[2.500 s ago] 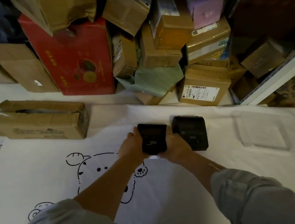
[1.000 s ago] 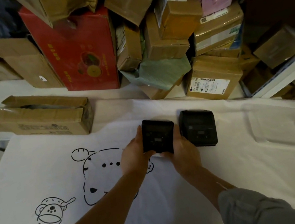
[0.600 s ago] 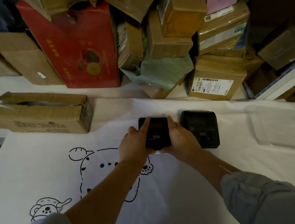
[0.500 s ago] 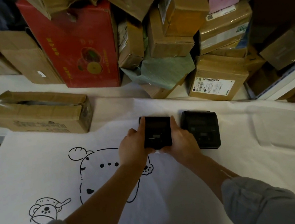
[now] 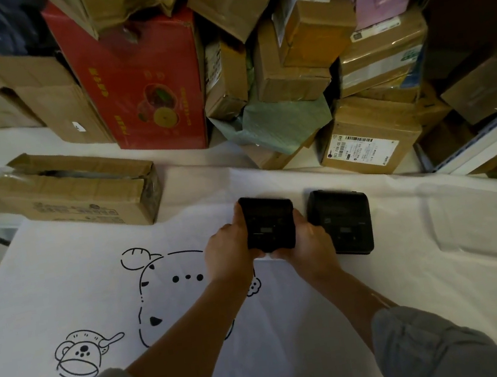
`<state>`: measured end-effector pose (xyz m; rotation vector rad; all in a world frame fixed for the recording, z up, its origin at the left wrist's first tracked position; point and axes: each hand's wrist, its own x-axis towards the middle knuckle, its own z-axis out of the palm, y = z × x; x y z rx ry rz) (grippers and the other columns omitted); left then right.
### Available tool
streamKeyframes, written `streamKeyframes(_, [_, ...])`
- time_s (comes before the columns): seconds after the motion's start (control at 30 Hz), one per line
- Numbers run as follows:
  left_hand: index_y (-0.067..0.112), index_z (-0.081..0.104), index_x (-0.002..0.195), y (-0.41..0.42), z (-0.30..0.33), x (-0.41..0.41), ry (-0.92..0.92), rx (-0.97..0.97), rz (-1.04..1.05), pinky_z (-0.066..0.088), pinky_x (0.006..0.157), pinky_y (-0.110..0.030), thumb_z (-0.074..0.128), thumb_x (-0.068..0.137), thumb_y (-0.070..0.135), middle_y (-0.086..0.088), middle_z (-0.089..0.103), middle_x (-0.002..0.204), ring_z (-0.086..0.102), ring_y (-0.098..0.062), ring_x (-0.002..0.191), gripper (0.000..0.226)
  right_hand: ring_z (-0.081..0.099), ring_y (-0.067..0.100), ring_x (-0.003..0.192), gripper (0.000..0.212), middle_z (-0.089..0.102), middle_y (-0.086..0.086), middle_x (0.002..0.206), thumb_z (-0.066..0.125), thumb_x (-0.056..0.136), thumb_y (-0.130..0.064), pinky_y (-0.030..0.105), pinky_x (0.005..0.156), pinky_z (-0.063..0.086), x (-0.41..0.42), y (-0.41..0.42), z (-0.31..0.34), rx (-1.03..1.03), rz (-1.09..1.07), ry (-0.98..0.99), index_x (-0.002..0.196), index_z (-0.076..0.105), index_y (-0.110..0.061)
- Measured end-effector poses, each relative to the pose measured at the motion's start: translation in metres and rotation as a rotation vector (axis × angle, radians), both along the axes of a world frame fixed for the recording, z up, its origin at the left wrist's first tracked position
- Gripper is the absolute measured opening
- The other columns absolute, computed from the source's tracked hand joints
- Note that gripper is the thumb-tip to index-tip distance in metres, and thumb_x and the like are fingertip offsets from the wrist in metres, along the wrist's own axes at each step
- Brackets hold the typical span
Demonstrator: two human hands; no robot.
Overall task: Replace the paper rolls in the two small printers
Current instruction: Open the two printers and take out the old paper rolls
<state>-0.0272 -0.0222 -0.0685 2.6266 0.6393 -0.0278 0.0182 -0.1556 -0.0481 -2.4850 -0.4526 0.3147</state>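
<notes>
Printers side by side on the white-covered surface (image 5: 381, 281), both lids down

Head view: left printer (image 5: 268, 222) gripped at its sides by left hand (image 5: 229, 251) and right hand (image 5: 307, 244), fingers curled round its edges; right printer (image 5: 340, 221) lies just beside it, untouched; red box (image 5: 143, 85) and stacked cartons (image 5: 370, 136) behind

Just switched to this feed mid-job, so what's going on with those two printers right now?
A person is gripping the left printer from both sides, left hand on its left edge and right hand on its right. Its lid looks closed, and no paper roll is visible. The right printer sits untouched beside it on the white cloth with the cartoon drawings. Cardboard boxes are piled behind.
</notes>
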Motion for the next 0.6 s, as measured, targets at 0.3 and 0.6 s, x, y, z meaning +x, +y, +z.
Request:
streamKeyframes(0.3, [0.029,0.007,0.148,-0.008,0.004,-0.007,0.002,-0.068,-0.012,0.047,0.068,-0.030,0.068,0.079,0.046,-0.003,0.066,0.096,0.064,-0.022,0.086,0.094,0.063,0.024,0.107,0.078,0.066,0.006,0.115,0.076,0.077,-0.030,0.032,0.090,0.050,0.007,-0.011,0.007,-0.116,0.037,0.077,0.141,0.035,-0.016])
streamKeyframes(0.6, [0.027,0.010,0.150,0.014,0.032,-0.002,0.069,0.041,-0.200,0.047,0.066,-0.032,0.045,0.086,0.063,-0.006,0.063,0.096,0.062,-0.024,0.087,0.081,0.066,0.021,0.083,0.047,0.069,0.002,0.091,0.063,0.080,-0.057,0.033,0.073,0.055,0.023,-0.021,0.025,-0.323,0.085,-0.036,0.108,0.059,-0.020])
